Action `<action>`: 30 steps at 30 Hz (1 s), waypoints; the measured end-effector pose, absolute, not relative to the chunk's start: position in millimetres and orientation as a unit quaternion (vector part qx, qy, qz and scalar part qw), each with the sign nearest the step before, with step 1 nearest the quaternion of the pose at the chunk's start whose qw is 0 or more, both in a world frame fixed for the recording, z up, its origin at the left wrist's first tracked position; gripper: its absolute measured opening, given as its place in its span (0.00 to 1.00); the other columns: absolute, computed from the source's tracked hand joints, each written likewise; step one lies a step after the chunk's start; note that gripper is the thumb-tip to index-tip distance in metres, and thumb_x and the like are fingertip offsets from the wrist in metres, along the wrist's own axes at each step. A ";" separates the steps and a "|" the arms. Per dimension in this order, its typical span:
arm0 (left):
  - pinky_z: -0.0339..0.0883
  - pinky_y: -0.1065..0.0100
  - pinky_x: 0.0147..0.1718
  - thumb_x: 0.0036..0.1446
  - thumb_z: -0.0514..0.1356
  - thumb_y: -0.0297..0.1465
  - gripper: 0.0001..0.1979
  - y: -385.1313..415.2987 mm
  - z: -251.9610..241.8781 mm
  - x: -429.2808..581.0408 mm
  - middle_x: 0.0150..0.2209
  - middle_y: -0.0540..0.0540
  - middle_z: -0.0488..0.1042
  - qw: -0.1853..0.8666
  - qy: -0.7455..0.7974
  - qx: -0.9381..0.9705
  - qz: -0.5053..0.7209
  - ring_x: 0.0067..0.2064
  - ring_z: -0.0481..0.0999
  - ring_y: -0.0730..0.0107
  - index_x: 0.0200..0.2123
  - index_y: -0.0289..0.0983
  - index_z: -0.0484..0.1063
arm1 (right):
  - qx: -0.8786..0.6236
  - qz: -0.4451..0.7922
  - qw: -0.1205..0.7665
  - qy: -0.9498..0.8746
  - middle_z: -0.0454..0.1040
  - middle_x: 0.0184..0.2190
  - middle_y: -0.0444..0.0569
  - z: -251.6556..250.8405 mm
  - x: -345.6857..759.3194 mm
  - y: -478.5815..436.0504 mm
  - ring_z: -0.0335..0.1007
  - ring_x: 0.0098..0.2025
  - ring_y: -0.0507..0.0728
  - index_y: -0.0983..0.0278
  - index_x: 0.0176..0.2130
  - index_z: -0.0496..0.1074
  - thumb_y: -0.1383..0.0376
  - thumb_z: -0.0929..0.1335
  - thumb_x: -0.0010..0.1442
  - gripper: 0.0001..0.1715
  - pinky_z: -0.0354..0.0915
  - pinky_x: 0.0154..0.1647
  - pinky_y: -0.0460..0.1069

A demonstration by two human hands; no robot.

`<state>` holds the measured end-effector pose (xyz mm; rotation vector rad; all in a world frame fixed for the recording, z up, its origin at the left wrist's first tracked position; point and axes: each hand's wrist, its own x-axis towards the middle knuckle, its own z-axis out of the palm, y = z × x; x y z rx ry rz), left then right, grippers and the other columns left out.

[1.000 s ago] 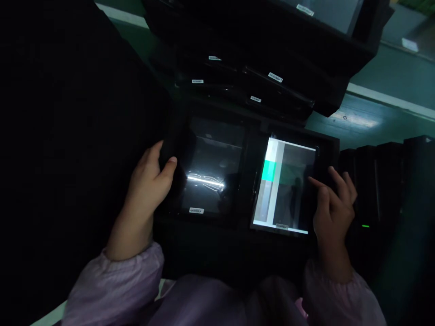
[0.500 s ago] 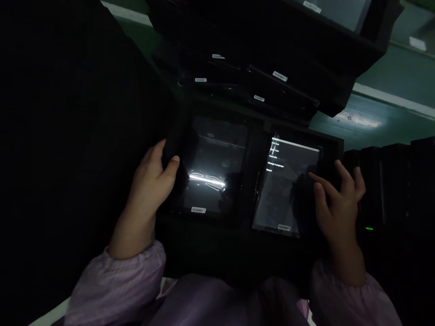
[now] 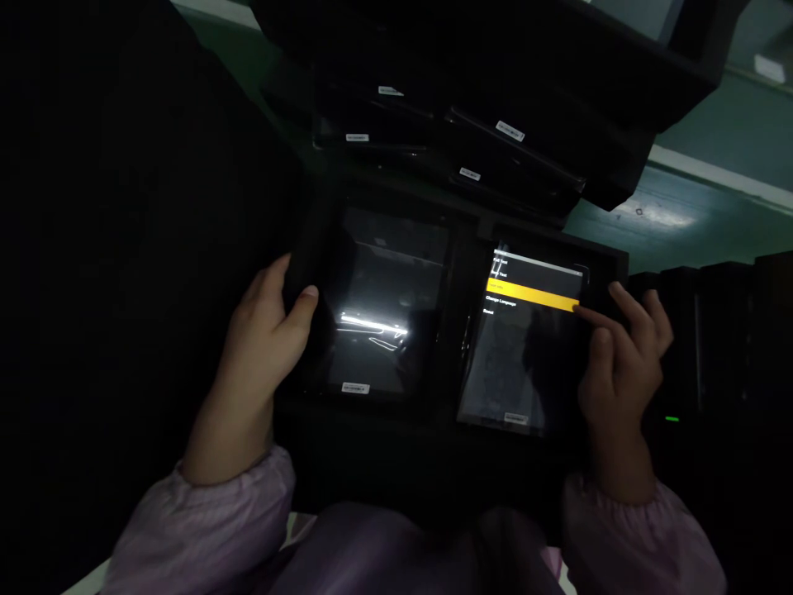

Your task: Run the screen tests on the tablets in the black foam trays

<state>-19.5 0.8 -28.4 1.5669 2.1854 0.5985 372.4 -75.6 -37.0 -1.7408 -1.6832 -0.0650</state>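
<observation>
While a yellow bar [image 3: 526,293] marked one row on the lit tablet [image 3: 511,364], the right hand [image 3: 623,364], fingers spread and holding nothing, pointed its index finger at the bar's end, apparently choosing a menu entry; the next move seemed to call for lifting clear. The lit tablet lay at right in a dark tray [image 3: 610,256], beside an unlit tablet [image 3: 384,273]. The left hand [image 3: 263,339] stood at the tray's left edge, thumb parted from fingers, any grip hidden in shadow, the highlighted words barely legible.

Barcode stickers [image 3: 355,388] are way too tiny to read. Most fingers of the left hand [image 3: 263,339] are hidden, so can't tell its grip. Uppermost screen [image 3: 644,15] gets chopped by the top edge, both sleeves [image 3: 204,529] by the bottom.
</observation>
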 end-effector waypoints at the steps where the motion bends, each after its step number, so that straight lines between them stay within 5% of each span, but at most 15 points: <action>1: 0.74 0.37 0.71 0.60 0.58 0.41 0.39 0.4 -29.6 -21.2 0.69 0.33 0.81 0.191 0.776 0.560 0.217 0.70 0.81 0.39 0.72 0.33 0.75 | -0.669 -0.036 0.370 -0.644 0.82 0.65 0.56 -33.4 370.5 -76.6 0.64 0.78 0.74 0.58 0.50 0.87 0.56 0.61 0.82 0.25 0.58 0.79 0.79; 10: 0.72 0.35 0.72 0.60 0.59 0.41 0.39 1.1 -29.8 -22.0 0.69 0.30 0.80 0.186 0.777 0.564 0.209 0.70 0.80 0.36 0.72 0.31 0.74 | -0.528 -0.067 0.373 -0.760 0.86 0.49 0.48 -4.6 344.4 -87.6 0.79 0.65 0.68 0.58 0.41 0.83 0.69 0.69 0.74 0.13 0.76 0.60 0.64; 19: 0.71 0.40 0.74 0.60 0.58 0.40 0.40 1.3 -24.8 -17.0 0.70 0.32 0.79 0.209 0.785 0.551 0.193 0.72 0.79 0.40 0.74 0.31 0.72 | -0.500 0.060 0.286 -0.815 0.68 0.77 0.50 -21.7 321.9 -79.5 0.43 0.87 0.74 0.55 0.49 0.87 0.66 0.72 0.73 0.12 0.65 0.79 0.72; 25: 0.72 0.37 0.72 0.59 0.56 0.43 0.42 -0.3 -24.1 -15.8 0.69 0.30 0.79 0.196 0.784 0.555 0.195 0.70 0.79 0.37 0.73 0.28 0.72 | -0.480 0.088 0.258 -0.834 0.63 0.81 0.49 -24.7 321.0 -87.3 0.39 0.88 0.75 0.55 0.53 0.87 0.66 0.72 0.73 0.14 0.58 0.83 0.76; 30: 0.71 0.35 0.72 0.62 0.54 0.42 0.42 -1.0 -20.7 -12.7 0.70 0.28 0.79 0.196 0.775 0.571 0.184 0.71 0.79 0.38 0.74 0.26 0.70 | -0.486 0.091 0.250 -0.832 0.68 0.78 0.51 -27.9 321.6 -85.5 0.39 0.88 0.76 0.54 0.54 0.87 0.65 0.72 0.74 0.14 0.59 0.82 0.79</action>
